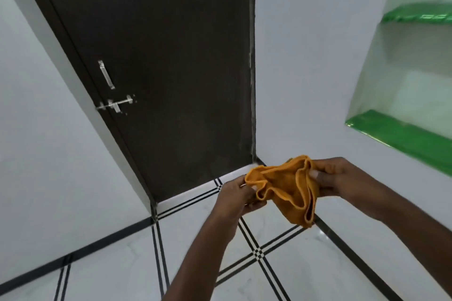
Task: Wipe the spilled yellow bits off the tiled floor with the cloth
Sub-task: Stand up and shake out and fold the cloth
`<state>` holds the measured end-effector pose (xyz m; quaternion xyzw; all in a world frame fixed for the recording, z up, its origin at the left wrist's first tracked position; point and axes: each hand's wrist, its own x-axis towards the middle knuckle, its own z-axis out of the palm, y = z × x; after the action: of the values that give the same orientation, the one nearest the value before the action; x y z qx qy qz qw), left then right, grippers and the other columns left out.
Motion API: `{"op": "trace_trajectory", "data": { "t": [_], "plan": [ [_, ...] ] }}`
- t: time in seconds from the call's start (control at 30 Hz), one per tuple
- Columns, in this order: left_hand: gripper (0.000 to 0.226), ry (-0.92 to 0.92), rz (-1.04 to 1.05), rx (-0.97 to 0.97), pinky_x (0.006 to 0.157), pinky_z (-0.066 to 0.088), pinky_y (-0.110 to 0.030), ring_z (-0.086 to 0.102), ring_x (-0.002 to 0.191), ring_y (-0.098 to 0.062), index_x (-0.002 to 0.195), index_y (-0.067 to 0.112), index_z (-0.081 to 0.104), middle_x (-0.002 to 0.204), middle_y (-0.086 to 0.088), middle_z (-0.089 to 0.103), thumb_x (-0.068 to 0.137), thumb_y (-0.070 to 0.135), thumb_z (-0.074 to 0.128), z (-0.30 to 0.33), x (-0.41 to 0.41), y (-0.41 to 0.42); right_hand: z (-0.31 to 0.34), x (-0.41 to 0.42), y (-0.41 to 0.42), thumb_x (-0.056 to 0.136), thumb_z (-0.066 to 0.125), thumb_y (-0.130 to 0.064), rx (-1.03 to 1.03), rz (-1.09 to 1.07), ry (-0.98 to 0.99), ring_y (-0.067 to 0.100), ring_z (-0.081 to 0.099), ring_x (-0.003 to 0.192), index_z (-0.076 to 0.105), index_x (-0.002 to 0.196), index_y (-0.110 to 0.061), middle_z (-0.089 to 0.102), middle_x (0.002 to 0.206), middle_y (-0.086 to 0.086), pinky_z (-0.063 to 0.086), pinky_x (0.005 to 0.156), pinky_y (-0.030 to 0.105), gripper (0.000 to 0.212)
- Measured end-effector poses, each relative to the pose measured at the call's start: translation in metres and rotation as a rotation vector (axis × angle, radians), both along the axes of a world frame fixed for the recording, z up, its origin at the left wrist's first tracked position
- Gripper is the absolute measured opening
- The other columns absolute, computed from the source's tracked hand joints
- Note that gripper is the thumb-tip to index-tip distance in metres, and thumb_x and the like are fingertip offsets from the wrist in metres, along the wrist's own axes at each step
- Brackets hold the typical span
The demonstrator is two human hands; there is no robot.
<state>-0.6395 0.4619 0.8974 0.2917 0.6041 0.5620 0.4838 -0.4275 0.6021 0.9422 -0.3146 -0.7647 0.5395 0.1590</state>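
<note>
An orange-yellow cloth (pixel 286 190) hangs bunched and folded in the air, well above the white tiled floor (pixel 208 264) with its black double lines. My left hand (pixel 234 195) pinches the cloth's left edge. My right hand (pixel 335 176) grips its right edge. Both arms reach forward from the bottom of the view. No spilled yellow bits show on the floor that I can see.
A dark brown door (pixel 159 68) with a metal handle (pixel 106 74) and latch (pixel 115 104) stands shut ahead. White walls flank it. A wall niche with green shelves (pixel 401 134) is at the right. A dark skirting strip (pixel 73 254) runs along the left wall's base.
</note>
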Motion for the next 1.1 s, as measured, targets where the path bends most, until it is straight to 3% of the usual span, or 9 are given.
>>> {"op": "trace_trajectory", "data": {
  "t": [0.13, 0.33, 0.47, 0.53, 0.63, 0.73, 0.9, 1.0, 1.1],
  "plan": [
    [0.021, 0.148, -0.127, -0.053, 0.070, 0.059, -0.025, 0.074, 0.082, -0.016, 0.114, 0.004, 0.072, 0.095, -0.011, 0.076, 0.096, 0.006, 0.061, 0.060, 0.001, -0.017, 0.077, 0.021, -0.003, 0.105, 0.052, -0.020, -0.016, -0.169, 0.086, 0.028, 0.075, 0.103, 0.074, 0.119, -0.018, 0.081, 0.107, 0.006, 0.059, 0.091, 0.043, 0.026],
    [0.050, 0.441, -0.327, 0.063, 0.099, 0.055, -0.039, 0.068, 0.113, -0.016, 0.130, 0.026, 0.064, 0.124, 0.002, 0.070, 0.083, 0.043, 0.072, 0.142, 0.020, -0.006, 0.156, 0.045, -0.013, 0.104, 0.051, -0.012, 0.008, -0.160, 0.205, 0.021, 0.073, 0.086, 0.074, 0.114, -0.015, 0.077, 0.090, 0.004, 0.060, 0.072, 0.026, 0.025],
    [0.042, 0.551, -0.321, 0.297, 0.093, 0.058, -0.033, 0.070, 0.110, -0.011, 0.133, 0.023, 0.063, 0.121, 0.002, 0.072, 0.093, 0.034, 0.070, 0.196, 0.066, 0.010, 0.188, 0.059, -0.012, 0.104, 0.054, -0.015, 0.089, -0.198, 0.221, 0.028, 0.073, 0.102, 0.072, 0.121, -0.013, 0.078, 0.105, 0.008, 0.059, 0.088, 0.039, 0.026],
    [0.029, 0.549, -0.292, 0.343, 0.084, 0.062, -0.032, 0.075, 0.094, -0.017, 0.122, 0.010, 0.070, 0.108, -0.008, 0.076, 0.096, 0.022, 0.066, 0.211, 0.089, 0.017, 0.200, 0.069, -0.009, 0.104, 0.056, -0.021, 0.155, -0.221, 0.199, 0.031, 0.072, 0.109, 0.072, 0.124, -0.016, 0.077, 0.112, 0.009, 0.056, 0.099, 0.048, 0.026],
    [0.021, 0.523, -0.208, 0.344, 0.075, 0.063, -0.029, 0.075, 0.081, -0.018, 0.107, 0.001, 0.072, 0.096, -0.015, 0.076, 0.097, 0.018, 0.064, 0.218, 0.110, 0.027, 0.212, 0.083, -0.007, 0.104, 0.058, -0.026, 0.248, -0.245, 0.199, 0.026, 0.073, 0.102, 0.072, 0.117, -0.021, 0.077, 0.108, 0.008, 0.057, 0.094, 0.042, 0.020],
    [0.023, 0.462, -0.144, 0.332, 0.082, 0.063, -0.038, 0.075, 0.084, -0.022, 0.103, 0.003, 0.073, 0.094, -0.013, 0.076, 0.096, 0.024, 0.066, 0.221, 0.133, 0.037, 0.212, 0.103, -0.001, 0.096, 0.070, -0.032, 0.317, -0.224, 0.195, 0.025, 0.078, 0.089, 0.069, 0.112, -0.019, 0.080, 0.095, 0.006, 0.060, 0.082, 0.037, 0.021],
    [0.025, 0.361, -0.094, 0.273, 0.088, 0.062, -0.043, 0.075, 0.093, -0.029, 0.110, 0.003, 0.070, 0.102, -0.016, 0.075, 0.098, 0.024, 0.063, 0.219, 0.172, 0.057, 0.189, 0.135, 0.017, 0.089, 0.079, -0.024, 0.248, -0.209, 0.188, 0.027, 0.078, 0.092, 0.067, 0.115, -0.016, 0.080, 0.096, 0.010, 0.062, 0.087, 0.040, 0.030],
    [0.025, 0.291, -0.019, 0.213, 0.089, 0.061, -0.044, 0.076, 0.094, -0.028, 0.111, 0.003, 0.070, 0.105, -0.016, 0.075, 0.097, 0.023, 0.064, 0.214, 0.187, 0.070, 0.169, 0.139, 0.018, 0.083, 0.083, -0.044, 0.394, -0.502, 0.097, 0.021, 0.069, 0.088, 0.064, 0.109, -0.014, 0.071, 0.095, 0.003, 0.052, 0.071, 0.031, 0.044],
    [0.024, 0.216, 0.064, 0.166, 0.087, 0.062, -0.042, 0.075, 0.094, -0.028, 0.113, 0.002, 0.069, 0.107, -0.017, 0.074, 0.097, 0.020, 0.065, 0.211, 0.203, 0.082, 0.149, 0.147, 0.016, 0.084, 0.077, -0.056, 0.565, -0.740, -0.048, 0.026, 0.066, 0.079, 0.063, 0.091, -0.008, 0.066, 0.082, 0.003, 0.051, 0.071, 0.035, 0.051]
  ]
}}
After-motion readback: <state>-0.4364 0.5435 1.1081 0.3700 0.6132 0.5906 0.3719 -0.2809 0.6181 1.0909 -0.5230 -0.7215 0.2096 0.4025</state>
